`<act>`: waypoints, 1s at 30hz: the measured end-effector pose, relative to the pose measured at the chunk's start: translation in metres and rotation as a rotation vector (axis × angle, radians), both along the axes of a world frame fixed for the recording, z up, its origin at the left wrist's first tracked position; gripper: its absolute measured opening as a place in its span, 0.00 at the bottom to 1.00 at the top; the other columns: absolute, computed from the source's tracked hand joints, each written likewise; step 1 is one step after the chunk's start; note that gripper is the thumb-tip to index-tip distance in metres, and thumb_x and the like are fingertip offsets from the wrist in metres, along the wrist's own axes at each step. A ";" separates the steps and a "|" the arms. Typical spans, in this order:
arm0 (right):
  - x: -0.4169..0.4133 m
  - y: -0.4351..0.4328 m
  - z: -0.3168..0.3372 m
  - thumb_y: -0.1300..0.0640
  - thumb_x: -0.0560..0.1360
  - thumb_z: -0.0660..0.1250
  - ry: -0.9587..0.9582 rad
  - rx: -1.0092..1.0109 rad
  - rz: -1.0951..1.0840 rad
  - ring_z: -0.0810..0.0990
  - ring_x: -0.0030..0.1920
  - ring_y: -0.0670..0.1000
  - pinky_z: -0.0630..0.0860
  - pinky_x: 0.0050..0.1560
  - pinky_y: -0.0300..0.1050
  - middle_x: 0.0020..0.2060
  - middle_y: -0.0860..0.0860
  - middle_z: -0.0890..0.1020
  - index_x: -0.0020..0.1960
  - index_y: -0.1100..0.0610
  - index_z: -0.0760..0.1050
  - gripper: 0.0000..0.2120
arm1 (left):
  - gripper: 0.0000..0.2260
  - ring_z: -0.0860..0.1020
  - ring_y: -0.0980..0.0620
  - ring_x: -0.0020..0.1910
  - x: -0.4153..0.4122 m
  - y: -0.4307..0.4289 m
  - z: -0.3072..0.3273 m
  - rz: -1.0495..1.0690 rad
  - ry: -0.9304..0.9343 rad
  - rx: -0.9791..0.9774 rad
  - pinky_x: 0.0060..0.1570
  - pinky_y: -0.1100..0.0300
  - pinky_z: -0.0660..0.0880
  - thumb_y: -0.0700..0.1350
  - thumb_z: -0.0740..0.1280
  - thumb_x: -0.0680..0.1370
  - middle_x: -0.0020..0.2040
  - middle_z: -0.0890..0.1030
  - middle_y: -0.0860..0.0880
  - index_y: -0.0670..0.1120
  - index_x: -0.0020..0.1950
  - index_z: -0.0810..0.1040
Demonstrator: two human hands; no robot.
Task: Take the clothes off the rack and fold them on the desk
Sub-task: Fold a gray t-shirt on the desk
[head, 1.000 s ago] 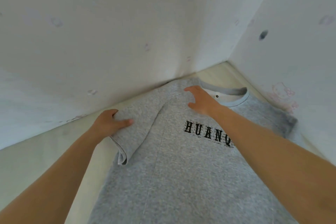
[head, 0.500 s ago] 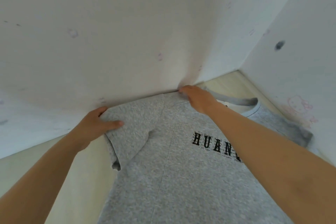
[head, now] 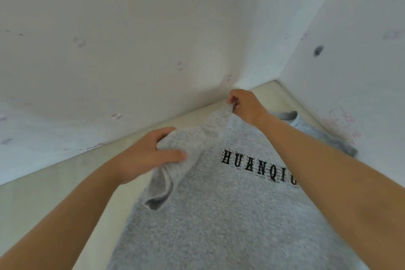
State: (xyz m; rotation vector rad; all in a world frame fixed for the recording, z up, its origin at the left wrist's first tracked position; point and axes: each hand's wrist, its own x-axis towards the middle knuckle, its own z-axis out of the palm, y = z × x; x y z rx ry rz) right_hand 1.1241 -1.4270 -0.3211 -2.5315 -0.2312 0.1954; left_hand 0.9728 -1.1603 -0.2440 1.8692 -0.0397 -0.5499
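Currently, the grey T-shirt (head: pixel 219 215) lies front-up on the desk (head: pixel 54 199), in the wall corner. My left hand (head: pixel 144 158) grips its left sleeve; my right hand (head: pixel 245 105) pinches the shoulder seam, raised.

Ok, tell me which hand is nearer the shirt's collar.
Right. The right hand pinches the T-shirt at its shoulder, just beside the collar; the left hand grips the sleeve, farther away.
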 end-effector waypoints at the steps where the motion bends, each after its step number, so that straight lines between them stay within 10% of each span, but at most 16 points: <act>1: -0.009 -0.013 0.004 0.74 0.71 0.62 -0.006 0.060 -0.008 0.78 0.46 0.54 0.76 0.50 0.51 0.46 0.55 0.79 0.49 0.60 0.77 0.13 | 0.10 0.81 0.58 0.45 -0.007 -0.020 0.003 -0.077 0.021 -0.036 0.49 0.59 0.78 0.42 0.75 0.72 0.45 0.83 0.53 0.49 0.50 0.79; 6: -0.061 -0.067 -0.002 0.71 0.77 0.58 0.222 -0.066 -0.104 0.79 0.55 0.51 0.78 0.56 0.49 0.68 0.50 0.72 0.65 0.51 0.73 0.23 | 0.18 0.81 0.56 0.55 -0.041 -0.087 -0.032 -0.548 0.284 -0.087 0.59 0.60 0.75 0.46 0.75 0.72 0.58 0.81 0.54 0.54 0.61 0.77; 13: -0.188 -0.083 -0.012 0.57 0.81 0.60 0.526 0.105 -0.351 0.78 0.40 0.50 0.74 0.47 0.44 0.49 0.61 0.82 0.54 0.60 0.77 0.09 | 0.10 0.78 0.52 0.52 0.006 -0.085 -0.096 -0.257 -0.274 0.388 0.57 0.58 0.73 0.36 0.61 0.78 0.52 0.81 0.51 0.47 0.52 0.80; 17: -0.247 -0.058 -0.009 0.40 0.71 0.71 0.536 0.250 -0.379 0.77 0.46 0.41 0.72 0.43 0.34 0.49 0.45 0.80 0.52 0.46 0.73 0.15 | 0.23 0.74 0.49 0.56 0.056 -0.122 -0.087 -0.335 -0.562 0.572 0.56 0.52 0.72 0.30 0.56 0.76 0.57 0.75 0.49 0.52 0.63 0.74; 20: -0.260 -0.046 -0.024 0.49 0.68 0.77 0.478 0.262 -0.471 0.75 0.46 0.41 0.70 0.39 0.30 0.50 0.44 0.76 0.56 0.47 0.69 0.22 | 0.30 0.71 0.46 0.62 0.090 -0.159 -0.073 -0.504 -0.706 0.702 0.57 0.55 0.69 0.25 0.59 0.71 0.62 0.75 0.46 0.49 0.69 0.71; 25: -0.255 -0.047 -0.035 0.55 0.77 0.67 0.417 0.328 -0.649 0.71 0.32 0.42 0.66 0.29 0.31 0.36 0.46 0.75 0.45 0.53 0.72 0.05 | 0.27 0.65 0.46 0.70 0.145 -0.176 -0.098 -0.678 -0.691 0.958 0.62 0.52 0.63 0.31 0.62 0.75 0.70 0.69 0.49 0.53 0.69 0.69; 30: -0.266 -0.046 -0.027 0.55 0.71 0.75 0.502 0.695 -0.744 0.78 0.34 0.43 0.73 0.34 0.34 0.38 0.47 0.81 0.47 0.55 0.76 0.09 | 0.12 0.66 0.49 0.63 0.168 -0.176 -0.106 -0.685 -0.868 1.140 0.60 0.54 0.60 0.40 0.62 0.79 0.58 0.76 0.55 0.55 0.58 0.76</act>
